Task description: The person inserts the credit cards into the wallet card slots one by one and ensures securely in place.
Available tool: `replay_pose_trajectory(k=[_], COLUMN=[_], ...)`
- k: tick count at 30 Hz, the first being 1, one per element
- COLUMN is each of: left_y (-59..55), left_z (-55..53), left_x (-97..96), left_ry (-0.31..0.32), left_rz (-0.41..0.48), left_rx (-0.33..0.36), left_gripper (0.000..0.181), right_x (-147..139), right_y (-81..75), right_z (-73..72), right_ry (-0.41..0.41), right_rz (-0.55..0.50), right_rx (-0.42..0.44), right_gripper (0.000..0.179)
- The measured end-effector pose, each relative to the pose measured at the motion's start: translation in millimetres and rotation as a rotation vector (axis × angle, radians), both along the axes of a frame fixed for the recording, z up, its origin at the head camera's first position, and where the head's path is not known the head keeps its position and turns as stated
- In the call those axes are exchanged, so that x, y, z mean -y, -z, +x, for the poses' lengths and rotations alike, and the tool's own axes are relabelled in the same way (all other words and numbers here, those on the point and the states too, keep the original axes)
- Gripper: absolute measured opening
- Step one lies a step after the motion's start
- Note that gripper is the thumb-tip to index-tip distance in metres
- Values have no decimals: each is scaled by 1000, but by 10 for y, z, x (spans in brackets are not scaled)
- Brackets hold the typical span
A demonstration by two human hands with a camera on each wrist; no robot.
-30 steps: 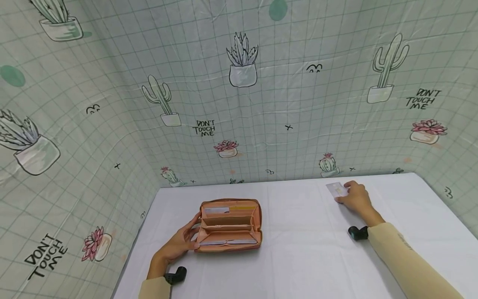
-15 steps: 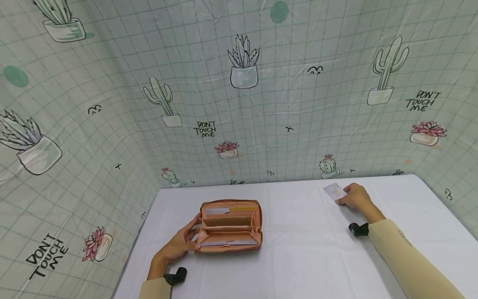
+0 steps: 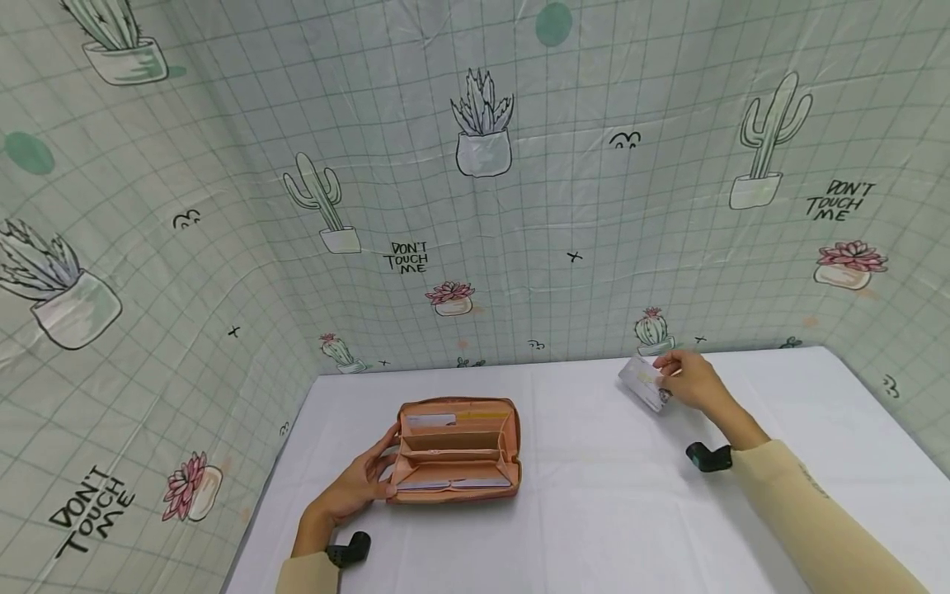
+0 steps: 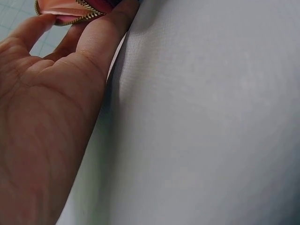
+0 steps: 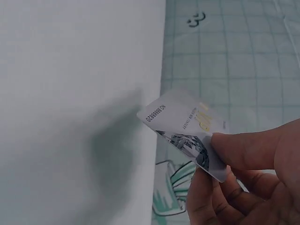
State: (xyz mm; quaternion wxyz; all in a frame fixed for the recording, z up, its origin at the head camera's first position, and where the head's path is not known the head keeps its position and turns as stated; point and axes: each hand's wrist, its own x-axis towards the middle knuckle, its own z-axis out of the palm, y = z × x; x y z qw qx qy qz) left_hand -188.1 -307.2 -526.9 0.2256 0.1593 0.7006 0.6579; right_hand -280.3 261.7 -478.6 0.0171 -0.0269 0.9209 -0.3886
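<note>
An orange zip-around wallet (image 3: 456, 493) lies unzipped on the white table, its compartments facing up. Cards (image 3: 430, 419) show in its upper slots and along its lower slots. My left hand (image 3: 355, 478) grips the wallet's left end, thumb at the near corner and fingers along the side. In the left wrist view, the wallet's brass zipper (image 4: 89, 16) shows beside the fingers. At the far right, my right hand (image 3: 698, 384) pinches a silvery white card (image 5: 180, 124) between thumb and fingers. The card is tilted and held above the table, with gold letters and a dark picture on its face.
The table (image 3: 586, 511) has a white cloth. Behind it and at both sides hangs a pale green grid curtain (image 3: 519, 206) with cactus drawings. Black wrist cameras (image 3: 710, 457) sit on both wrists, below beige sleeves.
My right hand has lifted the card off the table, moved it slightly left, and tilted it. My left hand and the wallet have stayed in place.
</note>
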Motion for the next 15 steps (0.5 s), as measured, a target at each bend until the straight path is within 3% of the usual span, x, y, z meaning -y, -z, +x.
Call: replay_pose_trajectory(k=[8,15], left_y=[-1,5], left_z=[2,-9], left_x=[3,-1], left_ry=[6,-9], left_rz=[-7,-22], left_rx=[-8,7], left_gripper=[110,111], right_x=[421,712], right_y=[-238,-359], right_z=[84,100], right_ry=[-116,-182], right_rz=[-57,-119], right_rx=[-96,-112], right_gripper=[20,15])
